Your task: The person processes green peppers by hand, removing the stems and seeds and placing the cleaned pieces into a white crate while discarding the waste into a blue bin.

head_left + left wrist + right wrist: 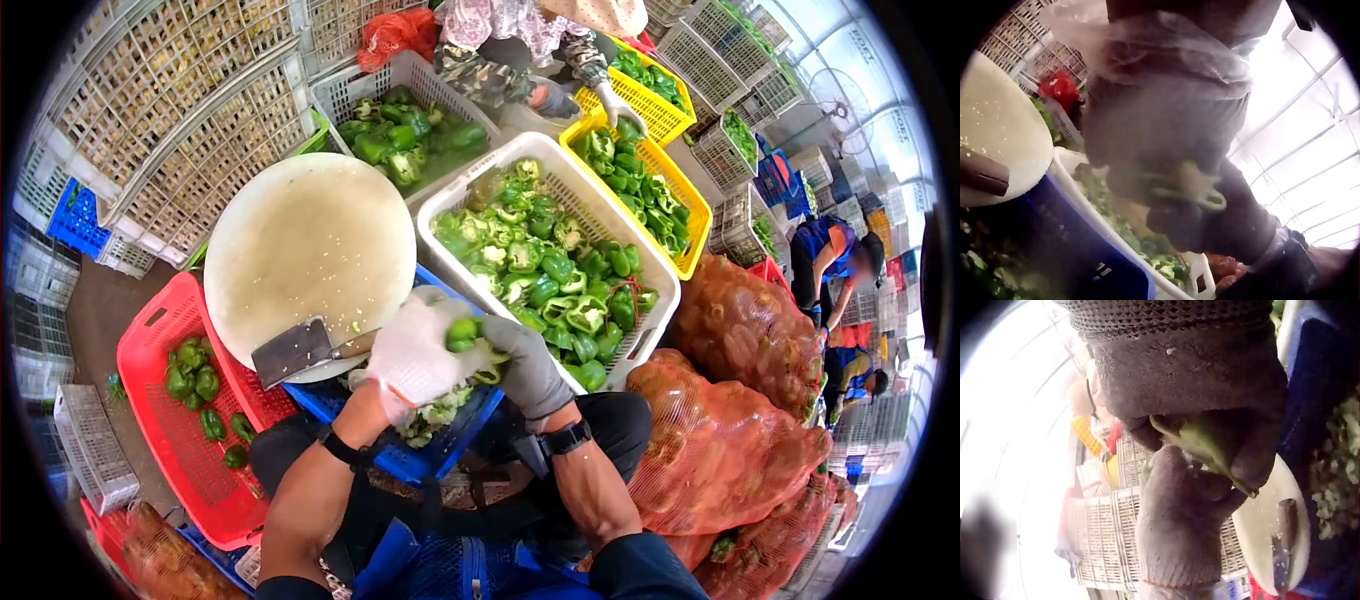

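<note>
Two Gloved Hands Work on One Opened Pepper

The pepper [463,335] is between the two hands, near the middle of the head view. The left hand [420,340], in a pale glove, pinches it with the fingers; the right hand [530,365], in a grey glove, has its fingers curled around it. So both are gripping the pepper. I cannot tell if it is one piece or already two.

Counted from the hands, the board [310,230] is at 10 o'clock, with the cleaver [292,352] on its near edge at 9. The blue crate [462,440] with pale scraps [437,415] is at 7, and the white crate [660,290] of cut peppers at 1.

The step seems to be cleaning the pepper by hand. To do it well, I think one hand should support the wall softly, while the other pulls the core out whole, above the scraps. The cleaver handle is close, so the left wrist should move with care.
</note>
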Available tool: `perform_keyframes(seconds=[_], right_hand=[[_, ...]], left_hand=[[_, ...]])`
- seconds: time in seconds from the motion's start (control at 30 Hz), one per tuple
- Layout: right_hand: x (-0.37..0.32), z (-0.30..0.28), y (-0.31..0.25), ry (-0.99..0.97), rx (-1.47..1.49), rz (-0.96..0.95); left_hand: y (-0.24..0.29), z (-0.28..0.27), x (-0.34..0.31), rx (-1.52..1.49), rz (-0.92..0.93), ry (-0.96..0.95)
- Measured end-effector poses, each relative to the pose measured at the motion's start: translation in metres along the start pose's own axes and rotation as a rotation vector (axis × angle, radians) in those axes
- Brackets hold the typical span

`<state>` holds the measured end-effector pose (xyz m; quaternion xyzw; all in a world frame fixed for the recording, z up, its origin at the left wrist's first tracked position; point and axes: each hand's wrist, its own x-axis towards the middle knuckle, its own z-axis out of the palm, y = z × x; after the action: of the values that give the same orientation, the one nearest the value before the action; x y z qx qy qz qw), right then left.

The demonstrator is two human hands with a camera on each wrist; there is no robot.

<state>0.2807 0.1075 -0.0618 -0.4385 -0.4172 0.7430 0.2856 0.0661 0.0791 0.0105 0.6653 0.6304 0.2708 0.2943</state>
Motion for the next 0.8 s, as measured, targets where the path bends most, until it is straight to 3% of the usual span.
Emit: perform_keyframes(seconds=[0.07,0.13,0.27,0.3,0.33,0.4,0.43,0.47,0.5,0.57,0.67,0.73,0.8], right_hand=[[-0.004,0.001,-0.005,0.01,0.199,-0.001],[-0.002,0.0,-0.005,-0.046,0.739,0.073],[-0.003,-0.002,-0.01,-0.201,0.831,0.074],[0.001,0.002,-0.004,-0.134,0.698,-0.001],[0.008,0.009,0.007,-0.066,0.567,-0.079],[0.007,0.022,0.005,0.029,0.203,-0.298],[0.006,0.028,0.004,0.104,0.024,-0.393],[0.002,0.034,0.0,0.213,-0.606,-0.635],[0.006,0.035,0.007,0.211,-0.624,-0.621],[0.005,0.039,0.022,0.161,-0.353,-0.451],[0.0,0.046,0.024,0.063,0.134,-0.249],[-0.006,0.044,0.012,-0.072,-0.313,-0.431],[-0.007,0.045,0.015,-0.136,-0.398,-0.43]], left_hand=[[-0.006,-0.01,0.0,-0.111,-0.127,0.098],[-0.009,-0.027,0.004,0.231,-0.208,0.158],[-0.026,-0.03,0.003,0.559,-0.235,0.2],[-0.023,-0.033,0.002,0.622,-0.225,0.197],[-0.015,-0.031,0.0,0.497,-0.209,0.153],[-0.02,-0.007,-0.007,0.11,0.026,0.17],[-0.016,0.001,-0.013,0.099,0.018,0.053],[-0.001,0.004,-0.016,0.086,0.006,-0.058],[-0.003,0.014,-0.018,0.08,-0.026,-0.077],[-0.018,0.035,-0.026,0.028,-0.01,-0.027],[-0.02,0.033,-0.03,-0.072,-0.007,-0.113],[-0.02,0.039,-0.035,-0.074,-0.076,-0.141],[-0.021,0.04,-0.038,-0.036,-0.119,-0.145]])
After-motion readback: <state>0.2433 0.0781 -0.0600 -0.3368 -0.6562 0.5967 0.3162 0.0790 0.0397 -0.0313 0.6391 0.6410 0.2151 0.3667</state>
